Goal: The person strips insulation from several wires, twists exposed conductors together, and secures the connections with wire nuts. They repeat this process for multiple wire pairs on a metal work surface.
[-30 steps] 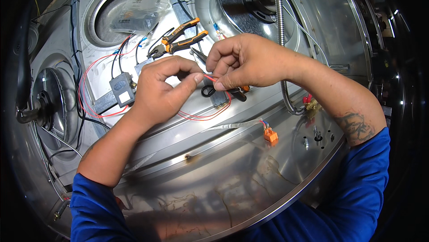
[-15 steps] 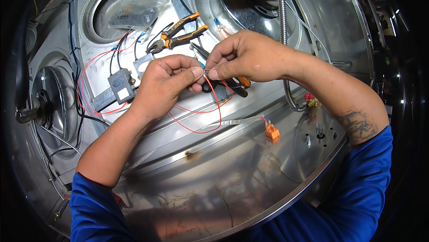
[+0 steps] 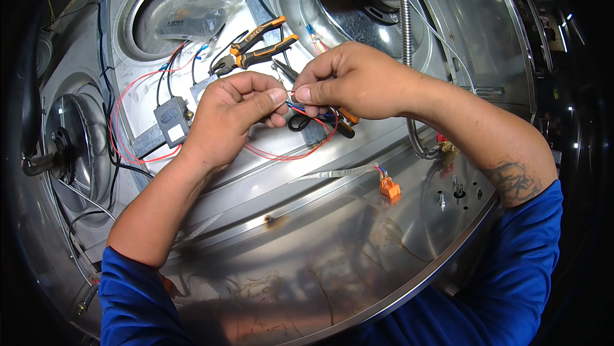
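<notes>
Pinching left hand (image 3: 240, 110): reddish wire end (image 3: 291, 93), at fingertips' right
Right hand (image 3: 348, 87): likewise pinching — equally near
Wire axis: left–right

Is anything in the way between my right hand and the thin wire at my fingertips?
Nothing visible: your right hand pinches the thin wire directly. The orange-and-black pliers lie beyond your left hand, not between.

Near side passable; centre and right obstructed.
On the silver stainless-steel housing (image 3: 288, 266), a hand could pass between the near edge and the orange plastic connector (image 3: 389, 190). Obstructing the centre: the left hand (image 3: 240, 106), the right hand (image 3: 352, 84), thin looped red wire (image 3: 281, 158) and orange-and-black-handled pliers (image 3: 243, 59). Toward the right edge: a silver corrugated metal hose (image 3: 405, 20) and upright metal studs (image 3: 455, 186).
</notes>
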`<state>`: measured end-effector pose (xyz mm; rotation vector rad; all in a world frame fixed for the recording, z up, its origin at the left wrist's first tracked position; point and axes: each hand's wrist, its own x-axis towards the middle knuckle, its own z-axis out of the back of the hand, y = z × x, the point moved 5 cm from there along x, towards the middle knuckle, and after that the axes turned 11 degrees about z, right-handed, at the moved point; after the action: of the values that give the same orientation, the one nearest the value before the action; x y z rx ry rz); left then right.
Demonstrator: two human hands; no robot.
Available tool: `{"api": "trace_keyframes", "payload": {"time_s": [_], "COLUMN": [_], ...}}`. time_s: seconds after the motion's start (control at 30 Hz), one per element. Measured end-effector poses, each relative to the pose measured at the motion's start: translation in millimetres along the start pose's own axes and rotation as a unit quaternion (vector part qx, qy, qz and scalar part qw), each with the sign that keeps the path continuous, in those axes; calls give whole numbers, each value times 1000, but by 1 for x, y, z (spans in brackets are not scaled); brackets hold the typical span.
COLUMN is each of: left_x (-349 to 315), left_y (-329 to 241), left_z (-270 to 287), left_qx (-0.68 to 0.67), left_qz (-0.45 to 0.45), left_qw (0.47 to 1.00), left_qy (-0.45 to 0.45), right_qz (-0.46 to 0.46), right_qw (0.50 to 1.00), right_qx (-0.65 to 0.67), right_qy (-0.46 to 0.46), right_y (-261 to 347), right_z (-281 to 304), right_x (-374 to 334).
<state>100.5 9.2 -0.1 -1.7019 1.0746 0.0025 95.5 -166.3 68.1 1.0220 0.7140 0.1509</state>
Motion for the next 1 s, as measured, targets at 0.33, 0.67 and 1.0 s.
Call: {"api": "trace_keyframes", "payload": {"time_s": [0.33,0.67,1.0], "left_x": [-25,-22,-22], "left_y": [-35,-38,-38], "left_z": [-13,-17,-19], "left_qx": [422,460,484], "left_qz": [-432,-408,-430], "left_qw": [789,783,758], "left_qy": [-111,-94,-75], "right_qz": [-14,15,22], "right_qw": [995,995,996], "right_qx": [98,102,81], "right_qy": [-25,-3,22], "right_y": [-1,0,6], "right_z": [-1,1,4], "right_x": [-1,-1,-3]}}
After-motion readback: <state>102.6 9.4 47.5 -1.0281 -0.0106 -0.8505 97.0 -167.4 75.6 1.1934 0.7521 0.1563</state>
